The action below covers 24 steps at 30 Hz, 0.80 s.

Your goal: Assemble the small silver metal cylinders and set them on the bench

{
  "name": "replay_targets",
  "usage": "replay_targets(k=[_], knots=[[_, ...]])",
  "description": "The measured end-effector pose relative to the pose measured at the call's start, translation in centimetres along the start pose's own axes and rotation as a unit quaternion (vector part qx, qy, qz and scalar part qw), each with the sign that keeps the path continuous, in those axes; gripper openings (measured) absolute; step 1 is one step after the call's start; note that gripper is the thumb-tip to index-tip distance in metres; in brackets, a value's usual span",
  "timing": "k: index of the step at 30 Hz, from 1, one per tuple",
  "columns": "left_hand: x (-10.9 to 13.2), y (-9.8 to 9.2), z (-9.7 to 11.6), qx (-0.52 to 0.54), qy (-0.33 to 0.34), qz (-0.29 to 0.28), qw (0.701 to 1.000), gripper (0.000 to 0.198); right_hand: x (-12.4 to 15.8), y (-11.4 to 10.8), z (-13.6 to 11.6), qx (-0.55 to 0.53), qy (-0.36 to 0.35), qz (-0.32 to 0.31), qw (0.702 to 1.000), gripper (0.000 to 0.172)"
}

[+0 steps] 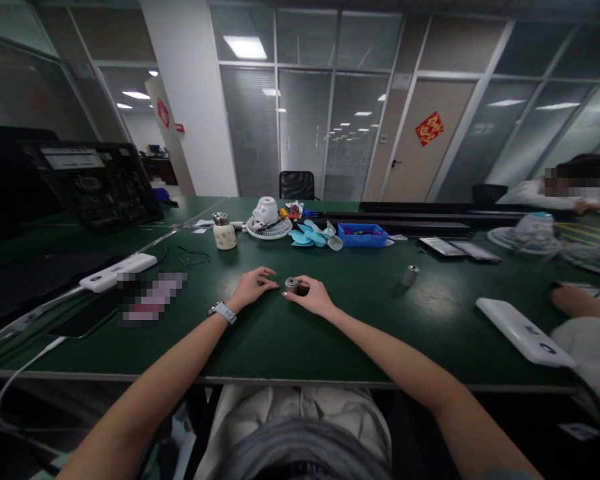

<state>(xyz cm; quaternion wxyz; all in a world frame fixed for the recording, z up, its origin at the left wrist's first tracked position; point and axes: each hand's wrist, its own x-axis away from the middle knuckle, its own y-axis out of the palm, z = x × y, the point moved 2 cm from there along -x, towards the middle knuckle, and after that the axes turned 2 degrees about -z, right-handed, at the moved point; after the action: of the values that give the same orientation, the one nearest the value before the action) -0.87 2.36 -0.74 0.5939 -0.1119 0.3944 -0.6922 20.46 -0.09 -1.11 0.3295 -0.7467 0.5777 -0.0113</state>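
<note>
My right hand (313, 295) rests on the green table (300, 333) with its fingers closed round a small silvery cylindrical part (292, 285). My left hand (253, 285), with a watch on the wrist, lies just left of that part, fingers stretched out flat on the table and holding nothing. A second small metal cylinder (410, 274) stands alone farther right. Behind my hands lie a light-blue fan blade (314, 235), a white fan grille and housing (269, 223), and a blue tray (363, 235).
A small white flask (225, 231) stands at the back left. White power strips lie at the left (117, 272) and right (523, 331). Another person's arm (577, 301) rests at the right edge, beside more fan parts (530, 233). A dark monitor (97, 183) is at the left.
</note>
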Motion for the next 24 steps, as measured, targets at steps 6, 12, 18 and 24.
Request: replay_targets(k=[6, 12, 18, 24], knots=[[0.1, -0.4, 0.5, 0.008, -0.019, 0.049, 0.999, 0.043, -0.5, -4.2, -0.4, 0.147, -0.011, 0.105, 0.983, 0.041], [0.0, -0.6, 1.0, -0.059, -0.003, 0.068, 0.996, 0.040, -0.2, -15.9, 3.8, 0.419, 0.037, 0.339, 0.841, 0.040], [-0.1, -0.1, 1.1, -0.110, 0.022, 0.047, 0.993, 0.040, 0.5, -22.3, 9.0, 0.498, 0.135, 0.340, 0.786, 0.041], [-0.1, -0.3, 1.2, -0.125, 0.015, 0.037, 0.991, 0.042, 0.5, -22.8, 9.7, 0.539, 0.162, 0.288, 0.775, 0.040]])
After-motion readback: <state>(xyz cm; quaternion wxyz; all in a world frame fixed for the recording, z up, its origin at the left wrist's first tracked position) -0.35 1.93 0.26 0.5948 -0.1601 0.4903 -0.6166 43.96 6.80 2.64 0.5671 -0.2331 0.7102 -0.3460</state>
